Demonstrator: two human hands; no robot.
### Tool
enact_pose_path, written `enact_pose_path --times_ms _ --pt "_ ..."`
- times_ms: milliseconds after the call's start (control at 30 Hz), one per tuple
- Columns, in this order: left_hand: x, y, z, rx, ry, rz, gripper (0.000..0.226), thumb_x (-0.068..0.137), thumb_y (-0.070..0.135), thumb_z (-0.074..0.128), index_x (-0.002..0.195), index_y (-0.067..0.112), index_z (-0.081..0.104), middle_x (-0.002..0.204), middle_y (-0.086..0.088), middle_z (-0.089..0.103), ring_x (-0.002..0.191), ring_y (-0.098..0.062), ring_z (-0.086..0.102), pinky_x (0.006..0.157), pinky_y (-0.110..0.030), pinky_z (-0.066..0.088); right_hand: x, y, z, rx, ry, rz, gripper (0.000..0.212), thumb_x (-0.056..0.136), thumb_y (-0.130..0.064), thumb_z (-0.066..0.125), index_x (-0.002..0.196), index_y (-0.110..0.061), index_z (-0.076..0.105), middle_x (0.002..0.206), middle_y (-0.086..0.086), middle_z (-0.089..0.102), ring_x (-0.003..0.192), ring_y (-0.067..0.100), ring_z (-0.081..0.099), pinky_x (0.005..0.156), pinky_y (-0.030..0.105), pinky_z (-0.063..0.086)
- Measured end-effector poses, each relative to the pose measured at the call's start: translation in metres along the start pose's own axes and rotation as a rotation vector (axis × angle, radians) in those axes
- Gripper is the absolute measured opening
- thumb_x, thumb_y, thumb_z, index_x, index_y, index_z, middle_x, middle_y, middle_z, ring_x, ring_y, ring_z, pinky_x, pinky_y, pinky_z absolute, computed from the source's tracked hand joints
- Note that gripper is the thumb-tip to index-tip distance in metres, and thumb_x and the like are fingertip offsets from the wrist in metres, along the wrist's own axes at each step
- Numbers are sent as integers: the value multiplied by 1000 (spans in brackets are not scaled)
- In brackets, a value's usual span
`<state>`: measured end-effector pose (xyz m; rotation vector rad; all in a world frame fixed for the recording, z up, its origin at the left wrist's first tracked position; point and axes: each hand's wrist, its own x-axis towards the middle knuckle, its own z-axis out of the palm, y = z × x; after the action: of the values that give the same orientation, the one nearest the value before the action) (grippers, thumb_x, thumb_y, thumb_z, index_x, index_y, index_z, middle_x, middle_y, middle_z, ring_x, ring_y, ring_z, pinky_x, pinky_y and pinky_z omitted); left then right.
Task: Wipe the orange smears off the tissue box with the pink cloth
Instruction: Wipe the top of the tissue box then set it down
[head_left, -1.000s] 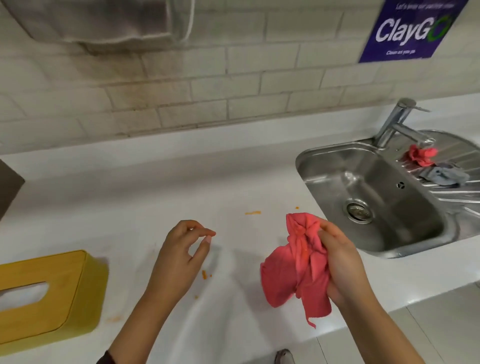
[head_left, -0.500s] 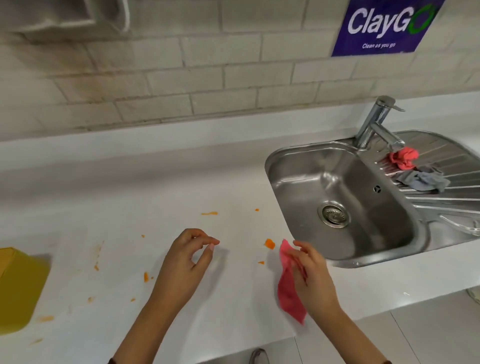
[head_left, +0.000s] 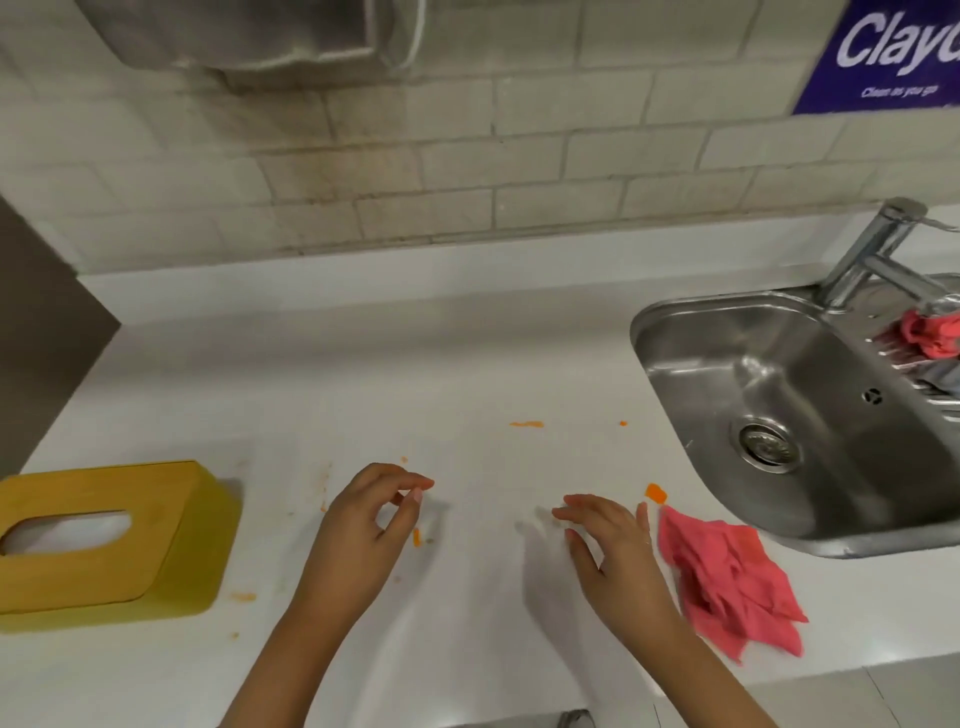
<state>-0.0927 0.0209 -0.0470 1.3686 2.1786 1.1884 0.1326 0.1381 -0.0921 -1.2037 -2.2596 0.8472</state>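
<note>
Lying crumpled on the white countertop (head_left: 467, 364), the pink cloth (head_left: 727, 577) is resting just right of the right hand (head_left: 615, 551), beside the steel sink (head_left: 779, 395) rim. The basin is holding nothing; a second pink rag (head_left: 930, 335) is lying on its drainboard. The yellow tissue box (head_left: 104, 540) is sitting at far left. The right hand, gripping the cloth half a second ago, is now hovering empty, fingers spread. The left hand (head_left: 363, 530) is hovering loosely curled, holding nothing.
</note>
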Motion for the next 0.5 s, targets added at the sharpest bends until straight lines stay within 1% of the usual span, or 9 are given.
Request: enact_pose_path --times_ms 67,100,167,233,267,367,433,467,500 --pt "-4 -21 -35 16 43 -15 23 90 17 59 91 39 67 98 24 59 93 3 58 70 -1 40 4 -29 25 59 -13 -15 30 86 1 60 101 -24 70 111 -9 63 108 7 54 113 52 9" --pt "-7 -35 -58 25 74 -25 24 90 16 59 91 39 67 98 24 59 92 4 58 69 -1 40 6 -47 41 84 -13 -34 29 87 0 60 101 -23 69 109 -11 63 106 5 54 112 49 12" --pt "-11 -57 -91 35 121 -42 27 90 14 60 90 40 66 98 22 60 91 4 57 67 0 40 9 -75 65 130 -12 -70 28 88 1 60 100 -22 70 106 -13 63 103 4 56 107 42 23" --pt "-21 -82 -132 46 171 -70 31 90 12 60 87 42 64 97 20 61 90 3 57 69 0 39 13 -108 97 156 -16 -126 27 86 2 61 99 -20 70 104 -14 64 100 7 58 97 35 35" --pt "-23 -90 -143 47 183 -72 32 90 11 60 86 43 64 96 20 62 91 3 57 70 1 39 15 -118 105 167 -23 -132 27 86 3 61 100 -19 70 103 -15 63 99 10 58 93 31 38" --pt "-38 -118 -183 60 214 -103 32 90 12 59 87 42 65 96 21 63 95 7 56 74 1 38 18 -157 141 191 -59 -152 28 86 3 61 100 -19 70 100 -20 61 99 9 57 90 18 37" --pt "-48 -134 -205 60 245 -104 30 90 14 59 87 44 65 97 23 63 98 10 54 78 2 37 18 -180 161 205 -89 -164 27 87 2 61 101 -19 70 100 -20 62 98 6 57 89 5 33" --pt "-53 -142 -215 54 267 -109 29 90 15 59 87 43 65 98 25 62 99 11 53 79 3 36 19 -191 171 218 -113 -167 26 88 0 60 101 -20 70 100 -20 62 98 4 56 88 0 31" --pt "-56 -148 -221 54 287 -120 27 90 12 59 88 39 66 99 26 61 98 12 53 79 3 36 19 -199 177 233 -142 -160 25 89 -2 60 102 -21 69 101 -21 61 99 2 56 88 -2 30"
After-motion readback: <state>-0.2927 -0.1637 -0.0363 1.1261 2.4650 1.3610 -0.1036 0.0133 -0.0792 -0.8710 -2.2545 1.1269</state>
